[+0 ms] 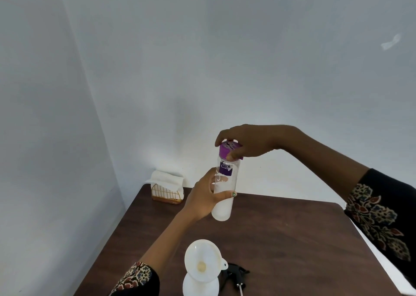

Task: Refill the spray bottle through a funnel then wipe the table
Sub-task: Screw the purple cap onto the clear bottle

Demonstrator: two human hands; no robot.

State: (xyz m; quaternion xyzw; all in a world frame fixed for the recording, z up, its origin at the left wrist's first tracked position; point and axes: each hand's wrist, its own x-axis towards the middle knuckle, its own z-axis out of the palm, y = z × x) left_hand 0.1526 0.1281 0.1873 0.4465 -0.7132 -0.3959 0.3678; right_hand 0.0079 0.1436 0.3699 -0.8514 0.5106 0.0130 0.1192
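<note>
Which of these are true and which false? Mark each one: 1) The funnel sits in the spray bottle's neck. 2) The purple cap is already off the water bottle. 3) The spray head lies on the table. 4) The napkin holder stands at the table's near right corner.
1) True: the white funnel stands in the neck of the spray bottle.
2) False: the purple cap is on the water bottle; the right hand grips it while the left hand holds the body.
3) True: the black spray head lies on the table beside the spray bottle.
4) False: the napkin holder stands at the far left corner.
</note>
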